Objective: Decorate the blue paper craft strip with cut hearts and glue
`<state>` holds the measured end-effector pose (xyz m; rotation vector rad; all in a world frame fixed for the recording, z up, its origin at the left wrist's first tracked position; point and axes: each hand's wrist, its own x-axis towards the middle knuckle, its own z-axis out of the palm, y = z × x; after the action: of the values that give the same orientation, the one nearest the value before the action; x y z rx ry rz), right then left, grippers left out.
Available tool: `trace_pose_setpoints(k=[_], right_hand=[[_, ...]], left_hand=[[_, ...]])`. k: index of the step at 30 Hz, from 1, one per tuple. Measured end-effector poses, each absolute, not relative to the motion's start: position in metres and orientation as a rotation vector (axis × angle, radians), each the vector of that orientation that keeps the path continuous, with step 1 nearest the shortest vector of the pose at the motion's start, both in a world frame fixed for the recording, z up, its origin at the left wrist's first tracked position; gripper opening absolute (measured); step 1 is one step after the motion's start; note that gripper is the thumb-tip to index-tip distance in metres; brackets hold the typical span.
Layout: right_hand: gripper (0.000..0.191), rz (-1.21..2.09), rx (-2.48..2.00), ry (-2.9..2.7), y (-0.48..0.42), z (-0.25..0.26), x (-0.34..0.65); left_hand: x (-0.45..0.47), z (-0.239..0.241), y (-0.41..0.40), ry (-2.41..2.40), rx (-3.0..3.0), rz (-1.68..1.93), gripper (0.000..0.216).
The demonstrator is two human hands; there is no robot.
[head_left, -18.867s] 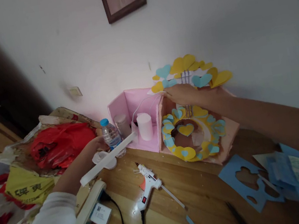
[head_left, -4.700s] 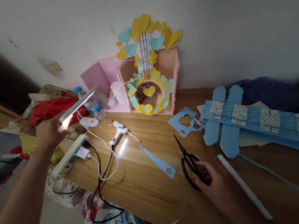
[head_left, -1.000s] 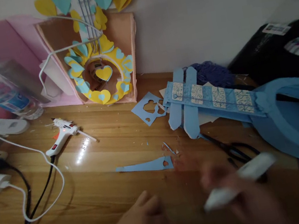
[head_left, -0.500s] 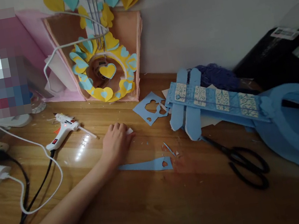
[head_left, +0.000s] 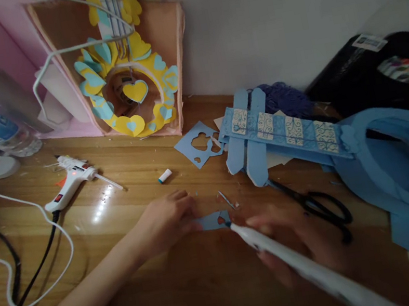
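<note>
My left hand (head_left: 167,220) lies on the wooden table (head_left: 153,288) with its fingers pressing down a blue paper strip (head_left: 212,221) that has a small heart cut-out. My right hand (head_left: 294,235) is blurred by motion and grips a long white pen-like tool (head_left: 308,272), whose tip touches the strip at its right end. A small white cap (head_left: 165,176) lies on the table just beyond my left hand. Black scissors (head_left: 316,204) rest to the right of my right hand.
A white glue gun (head_left: 70,179) with cables lies at left. A pink box with yellow and blue paper hearts (head_left: 129,87) stands against the wall. A blue cut-out sheet (head_left: 199,146), a blue paper fence (head_left: 276,135) and blue foam (head_left: 400,166) fill the right.
My left hand has drawn back from the white cap, left on the table, onto the blue strip. My right hand has come in with the white tool, tip on the strip.
</note>
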<state>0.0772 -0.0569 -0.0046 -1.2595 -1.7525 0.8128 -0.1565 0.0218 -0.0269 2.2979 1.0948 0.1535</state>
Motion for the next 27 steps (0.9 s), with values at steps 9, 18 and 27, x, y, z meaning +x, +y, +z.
trace_pose_setpoints(k=[9, 18, 27], right_hand=[[0.023, 1.277, -1.300, -1.648, -0.032, -0.040, 0.090], [0.027, 1.581, -1.092, -1.118, -0.033, -0.059, 0.095], [0.022, 1.713, -0.862, -1.049, -0.045, -0.058, 0.082]], left_hand=[[-0.170, -0.058, 0.049, 1.971, 2.285, 0.534, 0.021], [-0.144, -0.039, 0.011, 1.209, 2.055, 0.656, 0.009], [-0.132, -0.040, -0.006, 0.905, 2.207, 0.768, 0.018]])
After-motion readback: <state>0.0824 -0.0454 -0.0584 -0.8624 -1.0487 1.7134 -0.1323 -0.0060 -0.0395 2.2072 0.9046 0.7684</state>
